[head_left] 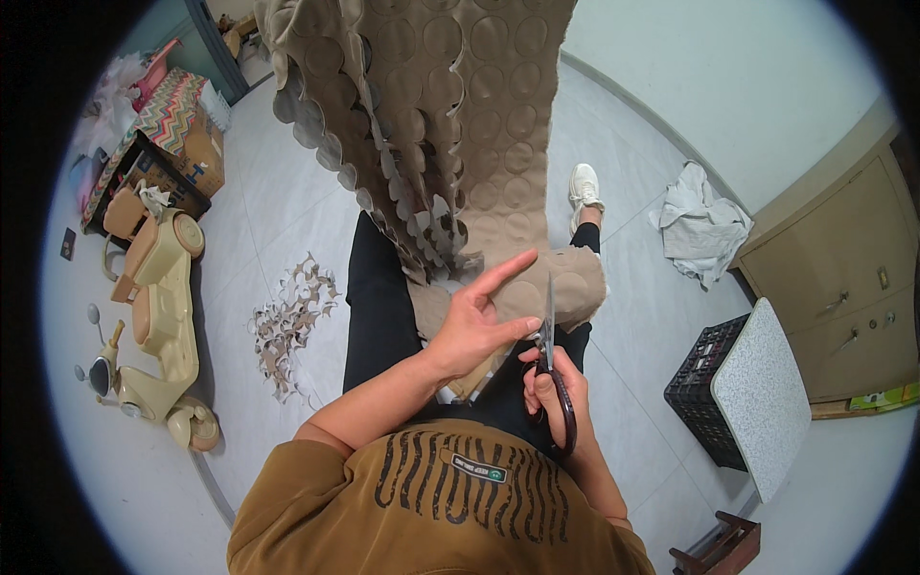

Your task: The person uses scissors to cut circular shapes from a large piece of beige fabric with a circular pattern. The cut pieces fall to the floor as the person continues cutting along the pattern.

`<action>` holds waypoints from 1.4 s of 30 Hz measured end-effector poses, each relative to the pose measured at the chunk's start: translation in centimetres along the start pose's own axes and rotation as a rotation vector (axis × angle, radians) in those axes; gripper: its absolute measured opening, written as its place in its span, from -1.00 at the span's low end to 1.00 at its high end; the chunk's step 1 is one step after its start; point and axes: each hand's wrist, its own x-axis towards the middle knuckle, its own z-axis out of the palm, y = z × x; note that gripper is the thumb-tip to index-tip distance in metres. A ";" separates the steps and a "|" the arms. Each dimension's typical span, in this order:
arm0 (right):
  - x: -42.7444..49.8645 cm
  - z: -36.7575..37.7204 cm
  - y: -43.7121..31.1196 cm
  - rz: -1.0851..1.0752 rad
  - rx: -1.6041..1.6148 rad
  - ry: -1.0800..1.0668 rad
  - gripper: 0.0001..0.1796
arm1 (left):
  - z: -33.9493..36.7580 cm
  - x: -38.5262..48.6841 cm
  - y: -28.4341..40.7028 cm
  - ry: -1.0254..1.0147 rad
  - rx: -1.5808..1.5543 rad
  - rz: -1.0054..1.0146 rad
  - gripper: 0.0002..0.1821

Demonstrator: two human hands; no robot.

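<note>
A long sheet of taupe fabric point(503, 136), marked with rows of stitched or embossed circles, hangs in front of me and drapes across my lap. Along its left part, strips with scalloped edges show a grey underside. My right hand point(557, 392) grips dark-handled scissors point(550, 345), whose blades point up beside a folded end of the fabric. My left hand point(478, 316) lies over the fabric, index finger stretched out and thumb near the scissors' pivot; whether it pinches any cloth is hidden.
Small curved fabric scraps point(291, 323) lie on the tiled floor at left, near a beige toy scooter point(162, 316) and a cardboard box point(205, 154). At right are a crumpled grey cloth point(701, 226), a black crate point(704, 388) with a speckled board, a cabinet point(848, 244) and a small brown wooden stool point(722, 543).
</note>
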 end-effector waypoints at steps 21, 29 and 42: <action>-2.4 -0.5 -1.8 0.219 0.134 -0.015 -0.68 | -2.7 1.0 4.1 -0.246 0.193 -0.121 0.04; -3.1 -1.3 -1.8 0.242 0.026 -0.039 -0.69 | -4.0 1.6 4.1 -0.410 0.180 -0.103 0.02; -2.0 -1.4 -2.6 0.145 -0.083 -0.114 -0.40 | -3.9 1.4 4.9 -0.487 0.183 -0.106 0.10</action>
